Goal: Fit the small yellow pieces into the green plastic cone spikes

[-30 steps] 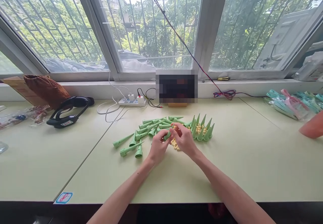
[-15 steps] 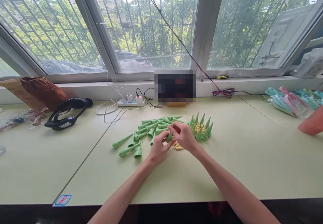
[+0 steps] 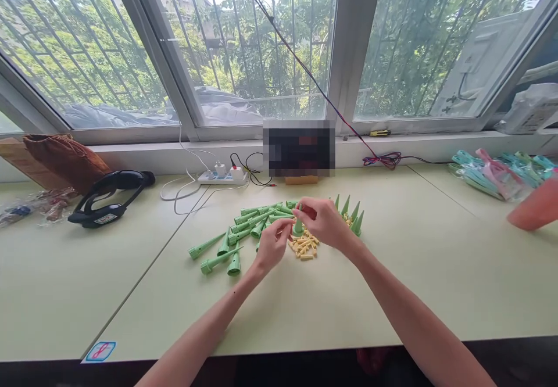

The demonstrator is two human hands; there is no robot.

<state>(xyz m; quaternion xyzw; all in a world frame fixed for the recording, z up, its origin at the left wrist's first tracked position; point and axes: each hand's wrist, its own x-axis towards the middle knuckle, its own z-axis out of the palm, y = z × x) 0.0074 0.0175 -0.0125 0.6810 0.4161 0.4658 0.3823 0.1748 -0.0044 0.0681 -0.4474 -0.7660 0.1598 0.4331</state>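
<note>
My right hand [image 3: 323,219] grips a green plastic cone spike [image 3: 298,229] near its narrow tip, its wide end down over the pale yellow pegs. My left hand [image 3: 274,242] is just left of that spike, fingers curved and a little apart, with nothing visible in them. Below and between the hands lies a pile of small pale yellow pegs [image 3: 306,247]. Several loose green cone spikes [image 3: 218,261] lie on their sides to the left. Beyond my right hand, upright green cone spikes [image 3: 357,224] stand beside more yellow pieces, partly hidden by the hand.
A black headset [image 3: 107,215] and a brown pouch [image 3: 65,160] are at the left. A white power strip [image 3: 223,176] with cables lies near the window ledge. At the right are plastic-wrapped bundles [image 3: 483,175] and a reddish object [image 3: 534,205]. A pixelated dark screen [image 3: 299,151] stands at the back.
My left hand has come away from the green cone spike and moved slightly left. My right hand now holds the spike upright over the pegs. The view has shifted a little.
</note>
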